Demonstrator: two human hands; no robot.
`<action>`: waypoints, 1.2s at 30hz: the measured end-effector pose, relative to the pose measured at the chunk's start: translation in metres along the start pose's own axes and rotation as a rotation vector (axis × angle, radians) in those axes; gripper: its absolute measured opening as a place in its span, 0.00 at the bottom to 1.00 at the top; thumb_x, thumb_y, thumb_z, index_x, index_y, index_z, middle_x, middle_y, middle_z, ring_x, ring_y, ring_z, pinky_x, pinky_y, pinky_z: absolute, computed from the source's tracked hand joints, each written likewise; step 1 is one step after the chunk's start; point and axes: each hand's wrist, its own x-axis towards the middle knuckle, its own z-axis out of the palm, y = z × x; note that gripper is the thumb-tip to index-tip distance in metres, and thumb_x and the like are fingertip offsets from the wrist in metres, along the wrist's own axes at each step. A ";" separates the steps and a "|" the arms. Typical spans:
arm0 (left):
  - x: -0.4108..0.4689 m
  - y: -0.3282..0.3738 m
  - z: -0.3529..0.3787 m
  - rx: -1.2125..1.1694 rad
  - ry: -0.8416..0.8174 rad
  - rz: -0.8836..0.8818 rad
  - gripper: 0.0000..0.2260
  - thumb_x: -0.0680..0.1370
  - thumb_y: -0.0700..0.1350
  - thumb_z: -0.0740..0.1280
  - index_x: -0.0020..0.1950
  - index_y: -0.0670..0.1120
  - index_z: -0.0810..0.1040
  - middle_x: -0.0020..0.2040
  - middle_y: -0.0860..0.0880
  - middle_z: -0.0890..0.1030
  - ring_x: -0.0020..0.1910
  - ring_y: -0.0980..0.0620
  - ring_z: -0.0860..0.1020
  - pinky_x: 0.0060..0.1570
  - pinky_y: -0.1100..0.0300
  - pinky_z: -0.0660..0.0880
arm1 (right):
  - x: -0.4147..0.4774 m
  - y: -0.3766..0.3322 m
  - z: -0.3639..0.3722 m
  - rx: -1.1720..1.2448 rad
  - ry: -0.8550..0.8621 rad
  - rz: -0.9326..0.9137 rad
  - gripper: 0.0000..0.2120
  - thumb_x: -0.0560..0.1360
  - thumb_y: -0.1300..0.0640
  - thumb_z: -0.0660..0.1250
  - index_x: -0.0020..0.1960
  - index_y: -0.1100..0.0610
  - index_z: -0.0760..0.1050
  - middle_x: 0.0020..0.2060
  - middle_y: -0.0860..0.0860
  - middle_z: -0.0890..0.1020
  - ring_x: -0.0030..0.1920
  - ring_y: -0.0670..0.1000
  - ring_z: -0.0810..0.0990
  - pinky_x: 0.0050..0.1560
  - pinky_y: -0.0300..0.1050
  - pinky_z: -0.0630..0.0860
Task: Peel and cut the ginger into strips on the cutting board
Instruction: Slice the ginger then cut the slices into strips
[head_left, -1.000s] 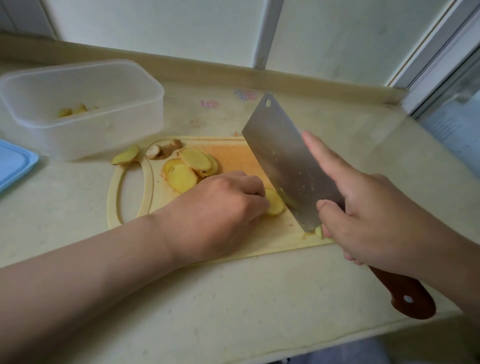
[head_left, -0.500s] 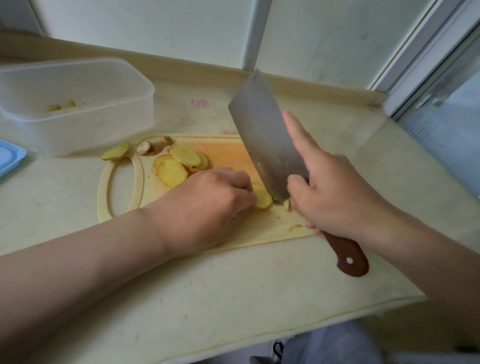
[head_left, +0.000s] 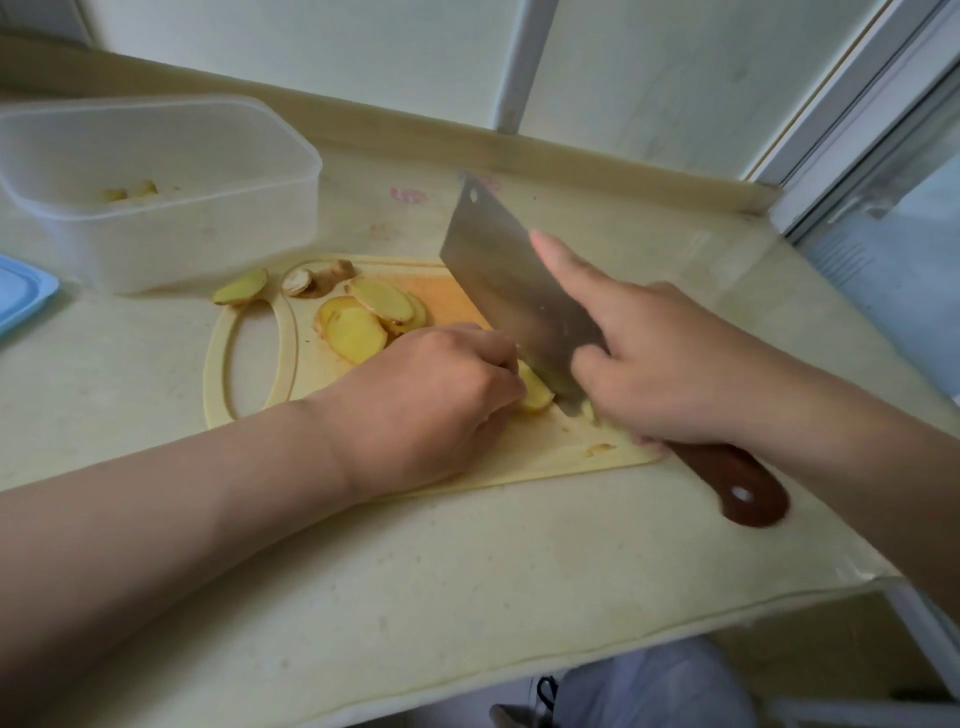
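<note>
A pale yellow cutting board (head_left: 249, 364) lies on the counter. My left hand (head_left: 431, 395) is curled over a ginger slice (head_left: 537, 395) and pins it to the board. My right hand (head_left: 660, 374) grips a cleaver (head_left: 514, 291) by its brown handle (head_left: 737, 483), index finger stretched along the blade. The blade edge stands on the board right against the held slice. Small cut bits (head_left: 597, 448) lie by the blade's heel. Several peeled ginger slices (head_left: 369, 317) are stacked at the board's far side, next to a brown ginger end (head_left: 317, 278).
A clear plastic tub (head_left: 156, 208) with a few ginger bits inside stands at the back left. Its blue lid (head_left: 21, 296) lies at the left edge. One ginger slice (head_left: 240, 287) rests off the board by the tub. The counter's front edge runs close below.
The cleaver came down from a raised tilt to stand on the board against the slice under my left hand. My left hand stayed on the ginger.
</note>
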 end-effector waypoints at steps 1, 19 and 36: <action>0.000 0.001 -0.001 0.003 -0.002 0.005 0.10 0.79 0.42 0.64 0.44 0.42 0.84 0.43 0.46 0.81 0.40 0.43 0.79 0.39 0.50 0.77 | 0.006 -0.002 0.000 0.004 0.015 -0.001 0.44 0.79 0.63 0.57 0.82 0.30 0.43 0.31 0.52 0.81 0.22 0.52 0.81 0.28 0.53 0.84; -0.002 0.002 0.002 0.034 0.029 0.015 0.10 0.79 0.42 0.63 0.42 0.43 0.82 0.41 0.46 0.79 0.39 0.44 0.78 0.38 0.50 0.76 | -0.013 0.007 0.006 0.043 0.042 0.006 0.44 0.80 0.63 0.58 0.80 0.26 0.44 0.35 0.55 0.82 0.23 0.54 0.81 0.27 0.53 0.83; -0.002 0.003 0.000 0.038 0.043 0.022 0.11 0.79 0.42 0.63 0.41 0.42 0.83 0.40 0.45 0.80 0.39 0.44 0.79 0.37 0.50 0.77 | -0.035 0.014 0.021 0.092 0.183 -0.054 0.43 0.82 0.62 0.58 0.80 0.26 0.41 0.30 0.61 0.81 0.28 0.61 0.79 0.31 0.61 0.79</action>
